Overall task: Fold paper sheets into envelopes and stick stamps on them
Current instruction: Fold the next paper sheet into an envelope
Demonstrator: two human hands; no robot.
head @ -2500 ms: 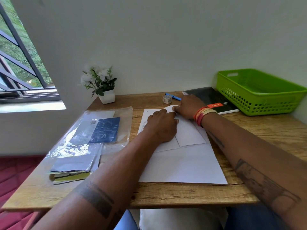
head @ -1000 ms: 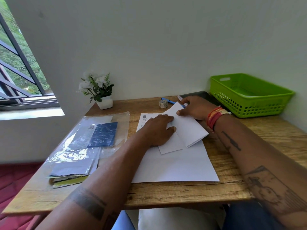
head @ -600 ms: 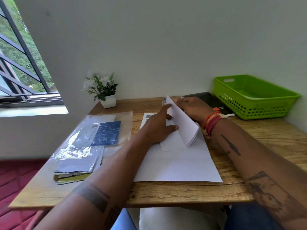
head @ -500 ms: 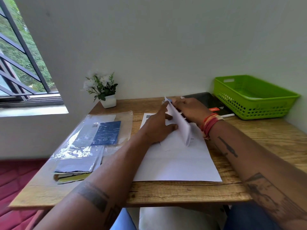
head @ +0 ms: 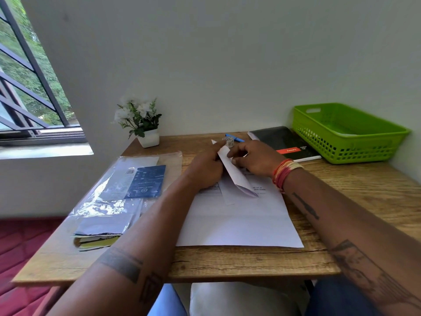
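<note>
Your left hand (head: 205,169) and right hand (head: 255,163) pinch a folded paper (head: 232,172) up on edge, over flat sheets (head: 239,226) mid-surface. Tape roll (head: 229,141), blue pen (head: 235,138), black notebook (head: 282,142) and green basket (head: 348,133) sit behind; the notebook's red label is too blurry to read.

Only 1 view, worn on the head: it looks forward and down across the wooden desk (head: 227,261) from the near edge toward the far wall (head: 227,65), wide-angle, its edges probably bowed.
</note>
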